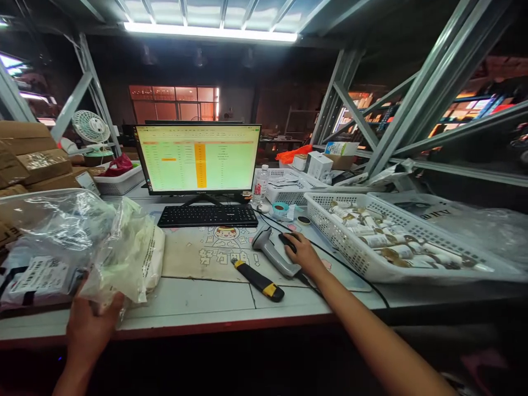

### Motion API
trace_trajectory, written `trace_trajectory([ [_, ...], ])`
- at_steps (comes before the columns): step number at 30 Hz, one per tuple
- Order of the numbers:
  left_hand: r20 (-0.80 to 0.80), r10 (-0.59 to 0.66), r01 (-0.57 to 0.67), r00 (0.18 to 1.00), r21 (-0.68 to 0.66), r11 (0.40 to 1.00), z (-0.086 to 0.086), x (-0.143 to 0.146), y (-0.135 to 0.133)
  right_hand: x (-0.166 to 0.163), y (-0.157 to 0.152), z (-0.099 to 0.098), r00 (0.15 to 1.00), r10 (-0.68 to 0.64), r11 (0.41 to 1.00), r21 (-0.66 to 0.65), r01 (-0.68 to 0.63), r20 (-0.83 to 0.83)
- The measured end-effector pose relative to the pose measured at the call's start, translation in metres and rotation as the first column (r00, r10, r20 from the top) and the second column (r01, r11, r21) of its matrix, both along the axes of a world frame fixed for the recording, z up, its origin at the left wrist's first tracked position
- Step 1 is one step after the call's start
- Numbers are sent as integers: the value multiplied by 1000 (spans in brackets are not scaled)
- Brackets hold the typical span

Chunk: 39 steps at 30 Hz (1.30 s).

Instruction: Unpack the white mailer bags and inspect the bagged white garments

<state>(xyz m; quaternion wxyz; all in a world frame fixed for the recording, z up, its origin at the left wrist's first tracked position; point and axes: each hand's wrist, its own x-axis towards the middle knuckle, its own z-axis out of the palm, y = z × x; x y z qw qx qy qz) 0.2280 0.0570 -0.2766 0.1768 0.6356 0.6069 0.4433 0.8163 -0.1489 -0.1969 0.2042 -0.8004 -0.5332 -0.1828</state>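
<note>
My left hand (pixel 93 327) grips the lower edge of a clear plastic bag (pixel 124 258) at the table's front left, thumb on the near side. Pale contents show through the plastic. Beside it lies another bagged item with a white barcode label (pixel 41 275). My right hand (pixel 303 253) rests over a black computer mouse (pixel 287 242), fingers curved around it. Just left of that hand lies a grey barcode scanner (pixel 274 256). A black and yellow utility knife (pixel 259 280) is nearer the front edge. Behind the mat stand a keyboard (pixel 208 215) and a lit monitor (pixel 200 159) showing a spreadsheet.
A white basket (pixel 338 242) full of small labelled rolls or bottles stands at right. Behind the mouse are a tape roll (pixel 280 208) and a water bottle (pixel 260 184). Cardboard boxes (pixel 33 154) and a small fan (pixel 91 126) are at left. Metal posts (pixel 424 82) frame the table.
</note>
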Motion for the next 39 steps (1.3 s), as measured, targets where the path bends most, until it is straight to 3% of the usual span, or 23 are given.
trace_trajectory([
  [4, -12, 19, -20, 1000, -31, 999, 0, -1, 0, -3, 0, 1, 1000, -11, 1000, -6, 11, 7],
  [15, 7, 25, -25, 1000, -107, 994, 22, 4, -8, 7, 0, -7, 999, 7, 1000, 4, -7, 40],
  [23, 3, 34, -33, 999, -138, 990, 18, 3, -6, -1, -2, -2, 999, 18, 1000, 10, -19, 46],
  [39, 45, -2, 4, 999, -40, 999, 15, 5, -5, 3, -2, -2, 998, 48, 998, 25, -49, 26],
])
